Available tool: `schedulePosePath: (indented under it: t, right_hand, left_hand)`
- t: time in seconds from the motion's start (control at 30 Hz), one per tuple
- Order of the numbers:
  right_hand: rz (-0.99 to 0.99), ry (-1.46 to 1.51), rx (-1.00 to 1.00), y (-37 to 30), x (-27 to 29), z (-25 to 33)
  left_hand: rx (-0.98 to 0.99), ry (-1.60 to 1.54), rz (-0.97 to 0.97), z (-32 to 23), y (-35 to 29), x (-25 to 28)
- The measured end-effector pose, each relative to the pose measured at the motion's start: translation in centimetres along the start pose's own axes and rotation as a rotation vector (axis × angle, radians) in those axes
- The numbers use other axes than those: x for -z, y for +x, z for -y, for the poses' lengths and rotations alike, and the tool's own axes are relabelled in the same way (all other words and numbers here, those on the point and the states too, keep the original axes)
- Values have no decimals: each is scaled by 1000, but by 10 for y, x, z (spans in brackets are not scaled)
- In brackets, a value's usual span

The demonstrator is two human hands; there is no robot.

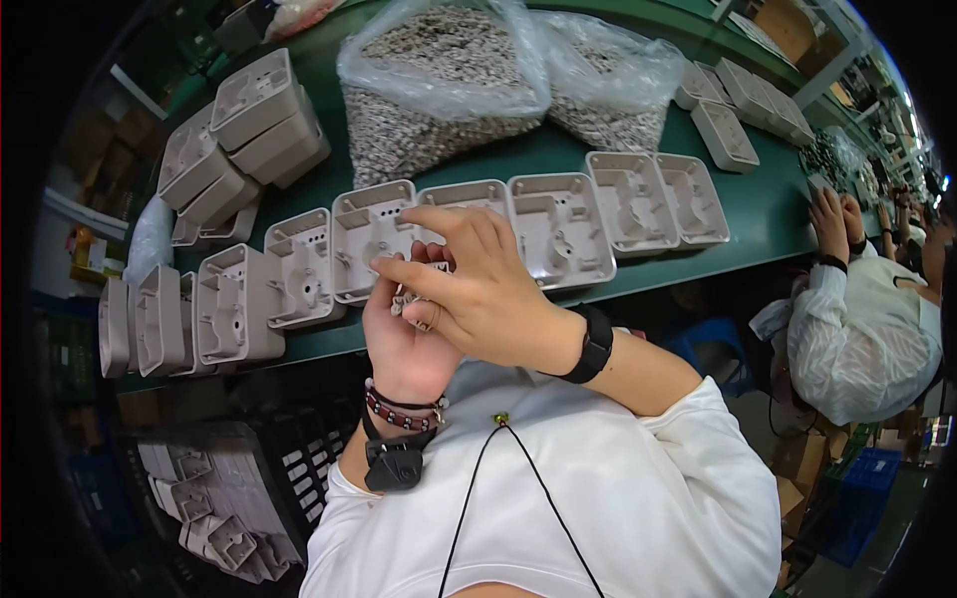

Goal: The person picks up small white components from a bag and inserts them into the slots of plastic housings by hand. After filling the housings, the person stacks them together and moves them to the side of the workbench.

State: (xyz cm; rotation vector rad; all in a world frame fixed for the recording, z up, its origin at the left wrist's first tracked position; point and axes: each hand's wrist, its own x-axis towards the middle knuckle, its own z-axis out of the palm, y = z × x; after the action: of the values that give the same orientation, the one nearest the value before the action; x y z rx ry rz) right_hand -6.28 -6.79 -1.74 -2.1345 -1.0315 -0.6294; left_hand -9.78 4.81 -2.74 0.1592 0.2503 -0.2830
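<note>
My left hand [401, 349] is cupped, palm up, with a small pile of grey metal parts [402, 301] in it, too small to name. Over it reaches my right hand [483, 284], its fingers spread and its thumb beside the pile. One outstretched right fingertip comes close to the near side of a light grey plastic housing [351, 239], open at the top with posts and holes inside. My right hand partly hides the pile, the left fingers and the housing behind [461, 195].
A row of similar housings [561, 229] lines the green table [718, 255]. Two clear bags [439, 90] of small parts stand behind it. Housings are stacked [254, 110] at the left. A black crate [284, 468] with housings stands lower left. A co-worker [857, 329] sits at the right.
</note>
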Motion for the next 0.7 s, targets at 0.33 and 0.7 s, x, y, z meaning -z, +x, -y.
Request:
schedulePosePath:
  t: [0.33, 0.7]
  right_hand:
    - [41, 538, -174, 42, 23, -31]
    - [129, 200, -16, 45, 120, -116]
  left_hand:
    - [67, 69, -115, -23, 41, -26]
    - [28, 1435, 309, -1, 81, -115]
